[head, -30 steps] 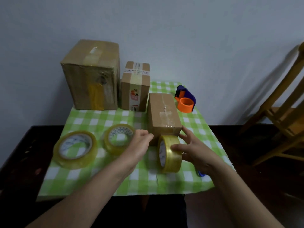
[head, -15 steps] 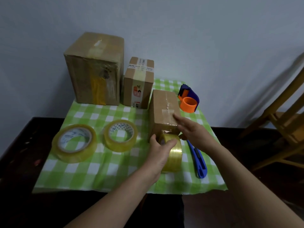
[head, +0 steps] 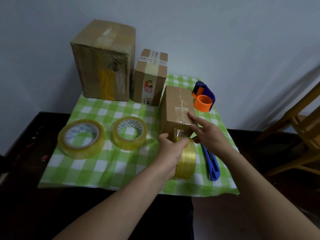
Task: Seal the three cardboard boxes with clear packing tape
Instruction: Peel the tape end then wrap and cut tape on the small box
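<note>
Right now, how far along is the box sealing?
Looks done: the large box and the middle box at the back both carry tape over their top seams. In hand: the left hand grips the upright tape roll, with tape drawn onto the near small box; the right hand presses it at the top edge. Left: finishing and cutting that strip; the blue cutter lies unused.

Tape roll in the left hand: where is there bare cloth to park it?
Free: the near strip of cloth, below the two flat rolls. Crowded: the right side, with the small box, blue cutter and dispenser.
</note>
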